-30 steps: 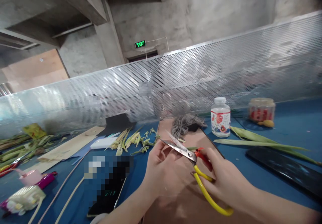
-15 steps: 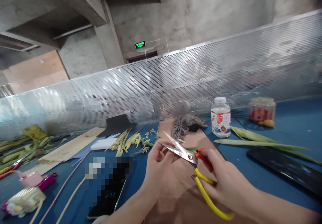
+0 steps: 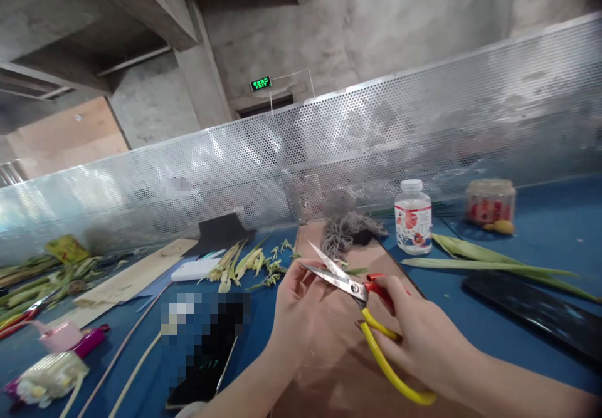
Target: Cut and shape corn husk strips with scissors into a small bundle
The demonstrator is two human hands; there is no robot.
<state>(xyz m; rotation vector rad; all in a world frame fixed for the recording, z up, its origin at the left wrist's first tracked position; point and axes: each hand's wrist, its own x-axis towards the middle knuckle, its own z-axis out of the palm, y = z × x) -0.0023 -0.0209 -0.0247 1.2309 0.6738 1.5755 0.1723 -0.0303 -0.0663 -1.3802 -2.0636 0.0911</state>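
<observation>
My right hand (image 3: pixel 423 336) grips scissors (image 3: pixel 362 308) with yellow and red handles; their steel blades are parted and point up-left. My left hand (image 3: pixel 294 311) is raised just left of the blades, fingers curled with the fingertips close to the lower blade; whether it pinches something small I cannot tell. Both hands hover over a brown cardboard sheet (image 3: pixel 329 368) lying on the blue table (image 3: pixel 540 217). A short green stem piece (image 3: pixel 355 271) lies beyond the blades.
A small white-capped bottle (image 3: pixel 412 216), a jar (image 3: pixel 490 203), long green leaves (image 3: pixel 484 260) and a dark flat device (image 3: pixel 531 314) lie right. Grey string (image 3: pixel 348 230), cut plant bits (image 3: pixel 244 261), a phone (image 3: pixel 202 368) and plant clutter (image 3: pixel 42 280) lie left. A perforated metal screen (image 3: pixel 329 148) backs the table.
The scissors and both hands have shifted slightly upward and to the left, the blades staying parted near my left fingertips.
</observation>
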